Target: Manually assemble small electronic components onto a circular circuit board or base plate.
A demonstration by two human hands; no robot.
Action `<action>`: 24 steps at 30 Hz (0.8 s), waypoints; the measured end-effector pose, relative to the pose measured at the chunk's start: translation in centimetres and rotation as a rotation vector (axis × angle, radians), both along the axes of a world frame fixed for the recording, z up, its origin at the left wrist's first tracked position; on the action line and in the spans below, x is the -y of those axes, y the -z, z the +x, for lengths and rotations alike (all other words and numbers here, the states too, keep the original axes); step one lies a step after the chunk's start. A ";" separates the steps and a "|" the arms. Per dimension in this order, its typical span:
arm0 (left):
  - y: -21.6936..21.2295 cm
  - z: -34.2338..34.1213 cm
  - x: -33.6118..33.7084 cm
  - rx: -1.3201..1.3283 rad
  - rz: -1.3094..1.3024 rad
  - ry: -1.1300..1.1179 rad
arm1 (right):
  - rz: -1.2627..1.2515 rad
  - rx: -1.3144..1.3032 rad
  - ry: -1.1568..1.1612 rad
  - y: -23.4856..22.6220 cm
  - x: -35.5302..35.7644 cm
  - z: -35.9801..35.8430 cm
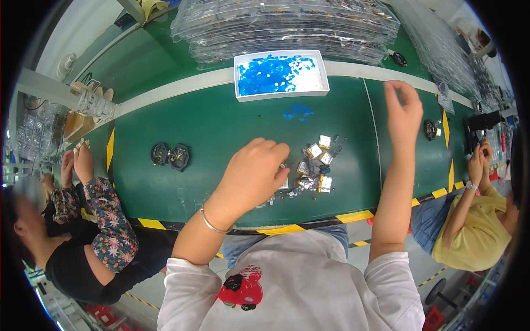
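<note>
My left hand (pixel 255 172) is closed at the left edge of a loose pile on the green tabletop. Its fingers curl in toward the thumb, and whatever they hold is mostly hidden. In the pile lie several small silver battery cells with yellow edges (pixel 325 183), mixed with tiny black parts (pixel 338 150). Raised over the right side of the table, my right hand (pixel 404 113) has bent fingers with a gap between them, and I see nothing in it. Two round black device housings (pixel 170 156) lie side by side, left of my left hand.
A white tray (pixel 237 92) with blue bits stands at the back, near a blue patch (pixel 298 113) on the table. Behind it rise stacked clear plastic trays (pixel 287 33). Co-workers sit left (pixel 83 243) and right (pixel 475 220). A black part (pixel 430 129) lies at right.
</note>
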State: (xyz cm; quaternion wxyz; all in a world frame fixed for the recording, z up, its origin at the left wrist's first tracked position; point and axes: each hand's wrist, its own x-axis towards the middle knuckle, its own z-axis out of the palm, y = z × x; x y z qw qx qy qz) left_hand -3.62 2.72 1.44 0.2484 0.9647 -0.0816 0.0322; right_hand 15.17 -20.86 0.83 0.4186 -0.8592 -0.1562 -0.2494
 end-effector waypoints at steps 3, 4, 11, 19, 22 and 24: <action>-1.4 0.6 -0.1 -0.013 -0.232 -0.052 | 0.116 -0.119 -0.197 0.5 -2.0 -1.6; -2.2 0.4 -0.1 -0.020 -0.434 -0.077 | 0.132 -0.158 -0.284 0.3 -3.0 -2.5; -0.5 0.7 -0.7 -0.027 -1.216 -0.126 | 0.473 -0.866 -0.968 -1.1 -7.3 -8.3; -0.2 0.9 -0.3 -0.133 -1.169 -0.192 | 0.503 -0.960 -0.976 -0.3 -7.9 -8.9; -0.2 0.9 0.2 -0.133 -1.068 -0.195 | 0.478 -1.015 -0.948 0.1 -8.0 -8.7; -0.2 0.8 0.2 -0.137 -1.055 -0.193 | 0.482 -1.050 -0.970 0.2 -7.9 -8.6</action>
